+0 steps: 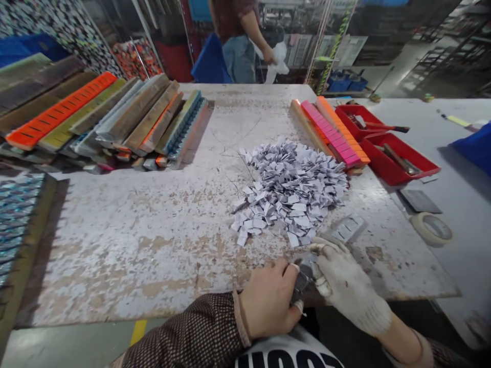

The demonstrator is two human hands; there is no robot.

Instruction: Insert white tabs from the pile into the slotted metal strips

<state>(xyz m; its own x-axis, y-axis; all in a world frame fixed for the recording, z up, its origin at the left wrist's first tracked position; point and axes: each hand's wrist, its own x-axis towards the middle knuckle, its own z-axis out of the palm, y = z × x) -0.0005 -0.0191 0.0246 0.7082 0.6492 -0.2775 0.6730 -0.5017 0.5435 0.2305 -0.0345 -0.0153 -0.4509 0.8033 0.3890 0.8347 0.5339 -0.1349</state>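
Close to the table's front edge, my left hand (270, 296) is closed on a small dark grey piece (302, 281) whose kind I cannot make out. White wraps cover its thumb tip and a fingertip. My right hand (343, 281), in a white work glove, has its fingers bent against the other side of the same piece. Both hands partly hide it. Just beyond them lies a loose heap of small white paper-like slips (295, 189). A small pale slotted block (348, 227) rests on the table beside the gloved fingers.
Slotted bars (61, 110) are stacked at the left, and pink and orange bars (332, 130) lie behind the heap. Red trays (399, 158) with tools, a grey plate (420, 201) and a tape roll (431, 228) are at the right. Another person (240, 41) stands across the table.
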